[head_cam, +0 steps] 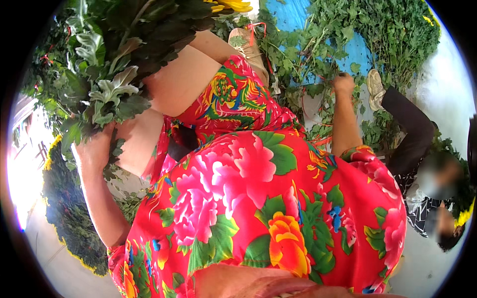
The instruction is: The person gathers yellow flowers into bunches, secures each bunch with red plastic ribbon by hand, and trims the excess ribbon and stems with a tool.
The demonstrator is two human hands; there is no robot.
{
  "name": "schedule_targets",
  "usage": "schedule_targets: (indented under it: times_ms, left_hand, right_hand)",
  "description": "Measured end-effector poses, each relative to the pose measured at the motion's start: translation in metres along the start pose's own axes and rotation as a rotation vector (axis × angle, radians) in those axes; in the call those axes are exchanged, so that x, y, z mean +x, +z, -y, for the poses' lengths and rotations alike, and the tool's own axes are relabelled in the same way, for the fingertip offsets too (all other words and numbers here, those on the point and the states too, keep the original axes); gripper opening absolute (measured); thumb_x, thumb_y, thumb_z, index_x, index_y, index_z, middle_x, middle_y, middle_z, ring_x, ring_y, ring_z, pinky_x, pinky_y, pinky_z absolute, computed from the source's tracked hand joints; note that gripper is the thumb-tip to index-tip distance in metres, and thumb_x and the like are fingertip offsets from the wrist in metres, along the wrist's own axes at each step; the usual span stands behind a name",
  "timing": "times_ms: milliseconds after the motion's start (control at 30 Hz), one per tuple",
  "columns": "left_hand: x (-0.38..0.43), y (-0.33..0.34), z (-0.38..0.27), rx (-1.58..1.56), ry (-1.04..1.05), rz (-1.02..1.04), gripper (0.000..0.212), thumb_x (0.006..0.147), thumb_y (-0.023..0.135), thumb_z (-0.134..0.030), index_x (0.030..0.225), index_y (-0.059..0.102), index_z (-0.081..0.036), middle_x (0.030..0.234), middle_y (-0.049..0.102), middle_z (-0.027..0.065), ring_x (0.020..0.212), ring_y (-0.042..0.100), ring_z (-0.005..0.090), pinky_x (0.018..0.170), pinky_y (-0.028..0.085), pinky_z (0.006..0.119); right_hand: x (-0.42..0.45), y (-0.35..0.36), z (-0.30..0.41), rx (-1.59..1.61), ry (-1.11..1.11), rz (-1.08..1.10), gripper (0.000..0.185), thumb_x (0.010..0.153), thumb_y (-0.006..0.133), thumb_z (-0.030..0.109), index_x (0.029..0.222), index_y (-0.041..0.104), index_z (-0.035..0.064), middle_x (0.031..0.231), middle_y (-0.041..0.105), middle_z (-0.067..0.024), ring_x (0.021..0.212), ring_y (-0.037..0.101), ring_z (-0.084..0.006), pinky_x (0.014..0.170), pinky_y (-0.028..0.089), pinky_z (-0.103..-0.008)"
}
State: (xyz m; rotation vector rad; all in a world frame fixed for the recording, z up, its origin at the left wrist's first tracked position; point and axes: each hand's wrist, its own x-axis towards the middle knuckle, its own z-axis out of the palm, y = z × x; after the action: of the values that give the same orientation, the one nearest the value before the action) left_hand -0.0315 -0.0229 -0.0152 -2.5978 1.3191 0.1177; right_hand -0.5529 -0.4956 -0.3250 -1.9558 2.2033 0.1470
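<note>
My left hand is closed around the lower stems of a large leafy bunch of chrysanthemums, which rests over my bare thighs. Yellow petals show at the bunch's top end, and leaves hide part of my fingers. Out to the right, my right hand is curled like a fist above cut chrysanthemum stems. Thin red ties lie around and below it, with one strand close to the fingers. Whether that hand holds a strand is not clear.
Blue sheeting lies under the loose greenery. A big heap of stems stands at upper right, and bundles edged with yellow flowers lie at left. Another person's shoe and dark-trousered leg are at right. My shoe is ahead.
</note>
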Motion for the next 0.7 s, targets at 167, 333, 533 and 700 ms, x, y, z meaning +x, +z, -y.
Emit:
schedule_targets:
  times_ms: [167, 333, 533, 700]
  left_hand:
    - [0.001, -0.024, -0.011, -0.420, -0.295, 0.080, 0.045, 0.087, 0.073, -0.030, 0.123, 0.067, -0.003, 0.113, 0.073, 0.0192, 0.102, 0.068, 0.0382, 0.092, 0.052, 0.045]
    - [0.003, -0.023, -0.001, -0.325, -0.347, 0.130, 0.039, 0.082, 0.072, -0.014, 0.118, 0.066, 0.000, 0.110, 0.072, 0.0193, 0.101, 0.068, 0.0359, 0.091, 0.051, 0.043]
    - [-0.001, -0.023, -0.005, -0.305, -0.273, 0.136, 0.038, 0.089, 0.072, -0.029, 0.116, 0.069, -0.002, 0.113, 0.072, 0.0196, 0.101, 0.067, 0.0387, 0.089, 0.052, 0.046]
    - [0.011, -0.017, -0.008, -0.238, -0.133, 0.133, 0.037, 0.092, 0.070, -0.030, 0.117, 0.069, -0.003, 0.116, 0.072, 0.0181, 0.106, 0.065, 0.0394, 0.095, 0.049, 0.045]
  right_hand:
    - [0.030, 0.054, -0.085, 0.242, 0.130, 0.035, 0.034, 0.087, 0.073, 0.025, 0.116, 0.075, 0.0066, 0.106, 0.077, -0.0123, 0.091, 0.074, -0.0266, 0.079, 0.057, -0.0405]
    - [0.036, 0.069, -0.059, 0.301, 0.228, 0.081, 0.038, 0.085, 0.079, 0.025, 0.116, 0.073, 0.0036, 0.099, 0.076, -0.0087, 0.079, 0.069, -0.0212, 0.073, 0.055, -0.0395]
    - [-0.002, -0.003, -0.016, 0.628, 0.318, 0.185, 0.032, 0.094, 0.071, 0.015, 0.123, 0.068, 0.0006, 0.109, 0.074, -0.0127, 0.087, 0.072, -0.0248, 0.081, 0.057, -0.0387]
    - [0.052, -0.044, -0.075, 1.230, 0.375, 0.102, 0.022, 0.098, 0.059, 0.004, 0.120, 0.058, 0.0022, 0.114, 0.067, -0.0150, 0.087, 0.074, -0.0279, 0.070, 0.061, -0.0416]
